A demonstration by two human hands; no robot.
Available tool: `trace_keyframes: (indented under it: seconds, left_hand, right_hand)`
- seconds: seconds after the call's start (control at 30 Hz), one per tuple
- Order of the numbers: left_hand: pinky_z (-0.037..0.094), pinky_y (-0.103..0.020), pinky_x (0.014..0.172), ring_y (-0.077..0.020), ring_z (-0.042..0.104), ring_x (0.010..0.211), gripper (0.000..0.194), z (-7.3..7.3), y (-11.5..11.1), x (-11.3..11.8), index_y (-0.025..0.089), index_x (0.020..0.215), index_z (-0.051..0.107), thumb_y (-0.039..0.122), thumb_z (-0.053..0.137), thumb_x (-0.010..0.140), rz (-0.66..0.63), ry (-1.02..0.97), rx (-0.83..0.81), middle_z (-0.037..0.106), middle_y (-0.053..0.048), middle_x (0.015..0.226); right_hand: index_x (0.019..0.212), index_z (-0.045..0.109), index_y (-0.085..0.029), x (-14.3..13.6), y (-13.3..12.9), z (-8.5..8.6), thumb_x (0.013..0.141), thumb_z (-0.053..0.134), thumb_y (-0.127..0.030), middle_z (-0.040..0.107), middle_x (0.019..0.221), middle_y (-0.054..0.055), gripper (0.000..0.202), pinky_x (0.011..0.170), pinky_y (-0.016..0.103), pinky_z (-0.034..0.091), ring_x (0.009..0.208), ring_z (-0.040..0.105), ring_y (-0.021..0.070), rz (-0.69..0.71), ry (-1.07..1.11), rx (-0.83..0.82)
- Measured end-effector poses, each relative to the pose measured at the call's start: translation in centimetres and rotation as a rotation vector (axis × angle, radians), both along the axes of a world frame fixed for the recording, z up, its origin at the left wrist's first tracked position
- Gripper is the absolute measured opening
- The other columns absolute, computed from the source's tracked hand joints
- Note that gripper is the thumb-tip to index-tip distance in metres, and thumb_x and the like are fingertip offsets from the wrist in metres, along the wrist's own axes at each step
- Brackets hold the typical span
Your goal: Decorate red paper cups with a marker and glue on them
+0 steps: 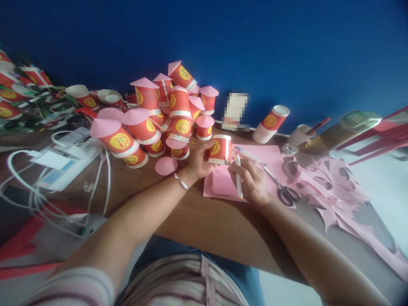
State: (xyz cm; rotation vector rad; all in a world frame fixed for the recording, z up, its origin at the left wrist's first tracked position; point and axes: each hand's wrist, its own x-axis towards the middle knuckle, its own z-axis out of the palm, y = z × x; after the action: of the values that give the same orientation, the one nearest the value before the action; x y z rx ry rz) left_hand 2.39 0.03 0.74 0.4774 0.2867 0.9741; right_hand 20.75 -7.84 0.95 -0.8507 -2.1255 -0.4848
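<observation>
1. While the left hand curls its fingers around a red paper cup with white edges and a round yellow emblem, the right hand grips a slim white pen-like tube with a yellow end.
2. That cup is held up in front of the wearer, above a pale pink paper stack. No cone shows on it, so it looks unfinished.
3. Its long axis is near upright, leaning slightly; the wider end seems to face down. The tube also stands near upright, yellow end low, other end beside the cup.
4. Just left, one flat pink paper disc lies on the brown wooden tabletop.
5. Beyond it, many matching red cups with pink paper cones are piled up, apparently done; at least one cup there shows no cone.
6. Rightward are black-handled metal scissors, cut pink paper scraps and a bare-topped cup stack, seemingly left to do.
</observation>
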Motion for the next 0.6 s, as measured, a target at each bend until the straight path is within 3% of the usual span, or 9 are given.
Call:
trace_keyframes:
  seconds: [0.17,0.33,0.47,0.6]
  left_hand:
    - [0.055,-0.044,0.094,-0.0291,0.072,0.101,0.023,-0.43,-0.06,0.17,0.012,0.100,0.072,0.030,0.067,0.086,-0.040,0.026,0.058,0.075,-0.011,0.095]
    - [0.055,-0.045,0.095,-0.0309,0.072,0.107,0.028,-0.85,-0.29,0.48,0.016,0.102,0.073,0.038,0.073,0.085,-0.039,0.071,0.167,0.077,-0.010,0.101]
    - [0.055,-0.047,0.094,-0.0323,0.072,0.105,0.029,-0.56,-0.62,0.68,0.017,0.099,0.073,0.038,0.079,0.080,0.005,0.116,0.202,0.077,-0.010,0.098]
    - [0.056,-0.045,0.093,-0.0302,0.073,0.099,0.023,-0.01,-0.83,0.75,0.016,0.093,0.073,0.034,0.076,0.079,0.057,0.161,0.168,0.077,-0.009,0.091]
  right_hand:
    - [0.134,0.058,-0.023,0.24,0.00,-0.26,0.099,0.050,-0.009,0.068,0.097,0.007,0.039,0.072,0.032,0.054,0.086,0.066,0.0205,-0.010,-0.027,0.009]
    - [0.129,0.061,-0.022,0.36,0.05,-0.47,0.099,0.046,-0.008,0.068,0.098,0.008,0.035,0.074,0.032,0.053,0.084,0.064,0.0197,-0.029,-0.067,0.015]
    - [0.123,0.062,-0.022,0.33,0.23,-0.37,0.098,0.050,-0.008,0.068,0.098,0.008,0.031,0.074,0.032,0.054,0.086,0.064,0.0203,-0.033,-0.088,0.043]
    - [0.132,0.059,-0.024,0.25,0.22,-0.30,0.100,0.049,-0.010,0.067,0.099,0.007,0.036,0.075,0.034,0.057,0.088,0.066,0.0208,-0.004,-0.025,-0.012]
